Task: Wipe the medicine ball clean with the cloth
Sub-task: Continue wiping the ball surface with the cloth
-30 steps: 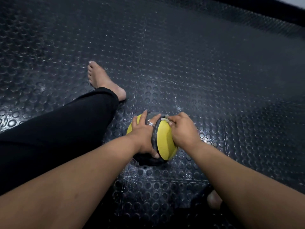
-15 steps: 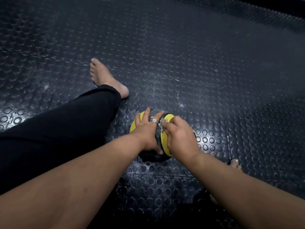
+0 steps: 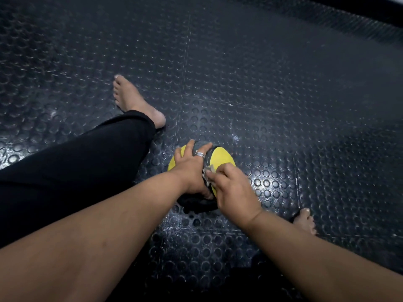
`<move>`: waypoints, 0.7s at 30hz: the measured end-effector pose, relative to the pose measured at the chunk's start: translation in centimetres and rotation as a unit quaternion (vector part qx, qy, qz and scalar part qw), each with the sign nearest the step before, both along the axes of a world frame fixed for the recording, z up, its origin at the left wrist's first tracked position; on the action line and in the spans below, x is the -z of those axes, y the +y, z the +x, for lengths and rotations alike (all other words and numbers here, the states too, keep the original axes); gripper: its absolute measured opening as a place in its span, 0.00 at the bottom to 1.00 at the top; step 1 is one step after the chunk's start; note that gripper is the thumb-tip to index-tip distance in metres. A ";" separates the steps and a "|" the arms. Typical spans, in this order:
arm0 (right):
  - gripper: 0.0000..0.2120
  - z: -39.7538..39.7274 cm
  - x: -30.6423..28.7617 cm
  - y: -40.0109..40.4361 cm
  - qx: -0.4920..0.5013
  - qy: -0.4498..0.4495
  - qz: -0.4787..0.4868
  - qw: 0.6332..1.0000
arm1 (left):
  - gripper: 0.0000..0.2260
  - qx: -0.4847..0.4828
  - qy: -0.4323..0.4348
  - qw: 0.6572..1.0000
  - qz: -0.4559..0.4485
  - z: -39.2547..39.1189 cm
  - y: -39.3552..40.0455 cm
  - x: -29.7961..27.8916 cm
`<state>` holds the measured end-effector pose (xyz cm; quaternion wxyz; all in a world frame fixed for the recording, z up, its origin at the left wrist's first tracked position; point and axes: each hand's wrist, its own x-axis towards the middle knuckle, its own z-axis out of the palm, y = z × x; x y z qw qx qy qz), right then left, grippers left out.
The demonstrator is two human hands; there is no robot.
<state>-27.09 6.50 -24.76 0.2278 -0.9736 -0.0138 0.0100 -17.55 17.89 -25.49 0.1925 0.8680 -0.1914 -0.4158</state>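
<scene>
A yellow and black medicine ball [image 3: 220, 159] sits on the studded black rubber floor between my legs. My left hand [image 3: 192, 171], with a ring on one finger, grips the ball's left side, fingers curled over its top. My right hand [image 3: 233, 189] lies on the near right side of the ball and pinches a small pale cloth [image 3: 208, 172] against it. Only a scrap of the cloth shows between my two hands; the rest is hidden under my fingers.
My left leg in black trousers [image 3: 76, 164] stretches across the left, its bare foot [image 3: 135, 101] beyond the ball. My right bare foot [image 3: 304, 221] shows just right of my right forearm. Studded rubber floor [image 3: 283, 83] spreads all around.
My right hand has slid with the cloth from the top of the ball down toward me along its near side. More yellow shows at the top. My left hand kept its hold.
</scene>
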 end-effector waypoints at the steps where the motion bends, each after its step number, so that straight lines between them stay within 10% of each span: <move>1: 0.15 -0.1 0.2 -0.2 0.003 -0.010 -0.003 1.000 | 0.60 0.001 0.000 1.000 0.000 -0.1 0.0 0.0; 8: 0.12 4.8 0.3 -1.7 0.171 0.035 0.043 0.984 | 0.60 -0.003 0.007 1.000 0.000 0.1 0.0 -0.2; 16: 0.14 0.4 -0.1 1.5 0.056 -0.002 0.026 0.998 | 0.55 -0.036 0.021 0.999 -0.019 0.5 0.2 -0.1; 21: 0.13 1.0 0.6 -1.5 0.208 0.021 0.084 0.974 | 0.60 -0.029 0.015 0.999 -0.019 0.0 0.4 0.1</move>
